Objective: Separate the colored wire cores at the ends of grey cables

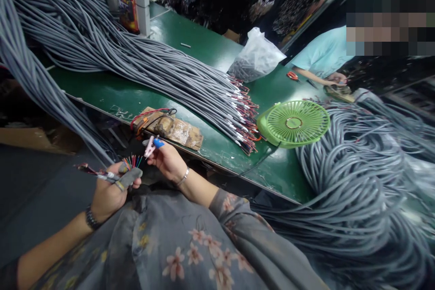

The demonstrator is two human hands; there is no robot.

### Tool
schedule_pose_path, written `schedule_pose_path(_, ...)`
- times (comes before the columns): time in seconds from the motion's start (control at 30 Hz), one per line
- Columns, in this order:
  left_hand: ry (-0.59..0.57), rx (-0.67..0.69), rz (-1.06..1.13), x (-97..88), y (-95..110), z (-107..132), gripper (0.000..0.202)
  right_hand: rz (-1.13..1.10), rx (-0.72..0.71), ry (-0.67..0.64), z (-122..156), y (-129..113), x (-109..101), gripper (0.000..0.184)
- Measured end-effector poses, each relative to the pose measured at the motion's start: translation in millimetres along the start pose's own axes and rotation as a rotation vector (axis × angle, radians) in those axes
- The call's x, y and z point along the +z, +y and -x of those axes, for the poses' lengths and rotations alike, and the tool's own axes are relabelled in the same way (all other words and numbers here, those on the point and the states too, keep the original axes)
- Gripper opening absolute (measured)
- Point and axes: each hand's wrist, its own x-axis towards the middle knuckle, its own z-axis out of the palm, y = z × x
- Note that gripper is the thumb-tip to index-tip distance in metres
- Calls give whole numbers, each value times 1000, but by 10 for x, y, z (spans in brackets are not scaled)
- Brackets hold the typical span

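Note:
My left hand (110, 192), with grey covers on its fingers, is closed around the end of a grey cable. Thin coloured wires (133, 161) fan upward between its thumb and fingers. Just to the right, my right hand (170, 163) pinches a small pale pink tool (149, 147), whose lower tip is close to the rightmost wires. Whether the tip touches a wire is too small to tell. A blue cover sits on one right fingertip. Beyond both hands, a tape-wrapped wooden block (185, 133) with red and black leads lies at the table edge.
A long bundle of grey cables (163, 68) with stripped ends crosses the green table (210, 52). Right of it stand a green fan (294, 122) and coiled grey cables (356, 176). A plastic bag (256, 56) sits behind. Across the table, a person in a light blue top (322, 52) works.

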Motion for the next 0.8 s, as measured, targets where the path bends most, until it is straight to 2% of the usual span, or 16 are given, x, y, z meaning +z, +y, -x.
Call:
schedule_pose_path(0.2, 58, 11, 34, 41, 3, -12, 27, 34, -51, 30, 25, 37, -21, 52)
schedule_pose_path(0.43, 47, 27, 18, 75, 13, -53, 32, 47, -74, 43, 1, 46, -4, 46)
schedule_pose_path(0.63, 57, 27, 9, 86, 28, -50, 32, 227, -264, 141, -18, 149, -90, 61)
schedule_pose_path(0.8, 73, 17, 19, 113, 12, -47, 36, 35, -126, 45, -87, 147, -72, 62)
